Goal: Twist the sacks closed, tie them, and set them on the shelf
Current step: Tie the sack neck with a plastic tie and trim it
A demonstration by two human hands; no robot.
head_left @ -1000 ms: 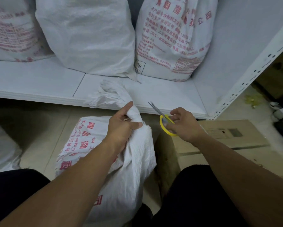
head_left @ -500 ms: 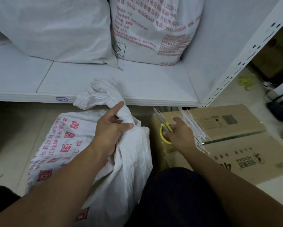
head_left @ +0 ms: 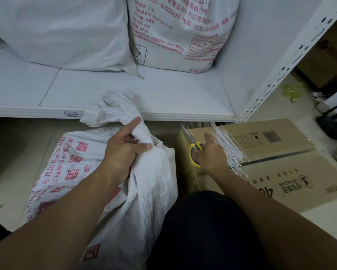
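Head view. L hand (head_left: 124, 151) at centre is clamped round the twisted neck of a white woven sack (head_left: 150, 184), which stands on the floor at 7 o'clock, in front of the shelf (head_left: 163, 98). R hand (head_left: 210, 156), at 3 o'clock of the L, grips yellow-handled scissors (head_left: 194, 151) on a cardboard box (head_left: 280, 172), touching a bundle of white cable ties (head_left: 230, 149). At 12 o'clock, two full sacks on the shelf: plain sack (head_left: 62, 32) and red-printed sack (head_left: 179, 32).

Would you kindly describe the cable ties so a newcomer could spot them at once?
Below the right end of the white shelf sits a brown cardboard box. On it, beside the right hand gripping yellow-handled scissors, lies the bundle of cable ties: the only sheaf of thin white strips.
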